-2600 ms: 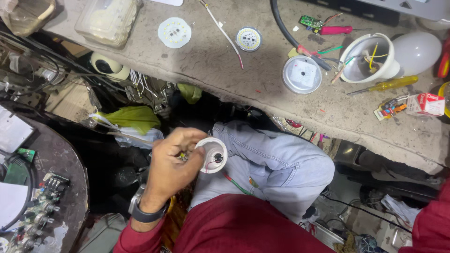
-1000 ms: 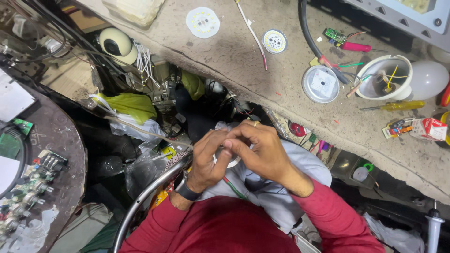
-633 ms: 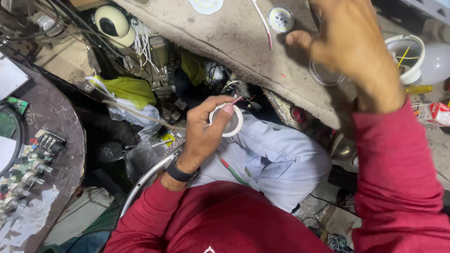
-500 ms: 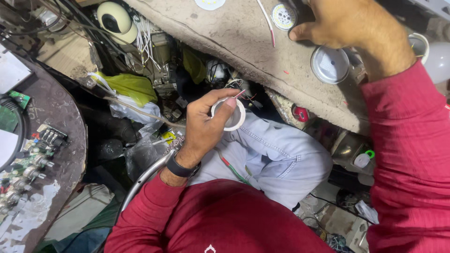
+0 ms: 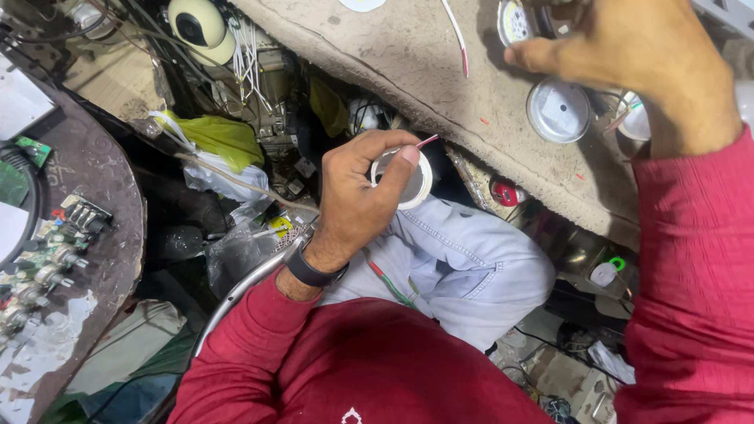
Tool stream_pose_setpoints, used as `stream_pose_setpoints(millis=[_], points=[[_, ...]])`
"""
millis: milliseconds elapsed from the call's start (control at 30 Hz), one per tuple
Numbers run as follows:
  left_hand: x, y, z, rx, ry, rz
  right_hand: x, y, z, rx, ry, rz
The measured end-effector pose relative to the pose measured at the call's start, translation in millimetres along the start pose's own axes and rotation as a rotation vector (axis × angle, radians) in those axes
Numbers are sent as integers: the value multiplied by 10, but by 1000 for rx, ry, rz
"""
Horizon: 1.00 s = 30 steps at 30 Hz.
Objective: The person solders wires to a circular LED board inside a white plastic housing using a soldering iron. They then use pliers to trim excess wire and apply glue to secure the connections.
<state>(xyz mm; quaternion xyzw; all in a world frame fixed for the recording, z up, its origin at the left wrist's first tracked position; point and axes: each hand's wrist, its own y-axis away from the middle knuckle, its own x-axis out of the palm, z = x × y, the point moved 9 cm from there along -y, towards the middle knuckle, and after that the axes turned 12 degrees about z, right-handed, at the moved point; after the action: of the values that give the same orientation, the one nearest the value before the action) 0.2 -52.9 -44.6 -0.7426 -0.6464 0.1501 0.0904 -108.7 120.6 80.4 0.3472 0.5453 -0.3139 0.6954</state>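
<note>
My left hand (image 5: 353, 196), with a dark watch (image 5: 310, 271) on the wrist, grips a white round lamp housing (image 5: 416, 187) over my lap; a thin red wire end (image 5: 428, 141) sticks out by the thumb. My right hand (image 5: 628, 55) reaches out over the dusty workbench (image 5: 408, 71). Its thumb points at a small round LED board (image 5: 510, 22), and its fingers are hidden at the frame's top edge. A round white disc (image 5: 559, 110) lies just under that hand.
A white-and-red wire (image 5: 455, 31) lies on the bench. Below its edge sit a white dome-shaped unit (image 5: 200, 27), a yellow-green plastic bag (image 5: 216, 137) and tangled cables. A dark round table (image 5: 94, 173) at left carries circuit boards.
My right hand left the housing and went up over the bench toward the small round board. My left hand kept the housing over my lap.
</note>
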Motion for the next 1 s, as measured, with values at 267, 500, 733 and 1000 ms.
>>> stream_pose_setpoints(millis=[267,500,733,1000], points=[[217,-200,-62,10,103,-12,137,474,195,-297,-351,62],[197,-268,-454,157,-76,-81,516,502,-283,-137,-1275,124],[211,-300,-655,226,-259,-124,697,515,-409,-135,-1417,141],[219,-281,-673,230,-352,-153,677,548,-305,-163,-1437,136]])
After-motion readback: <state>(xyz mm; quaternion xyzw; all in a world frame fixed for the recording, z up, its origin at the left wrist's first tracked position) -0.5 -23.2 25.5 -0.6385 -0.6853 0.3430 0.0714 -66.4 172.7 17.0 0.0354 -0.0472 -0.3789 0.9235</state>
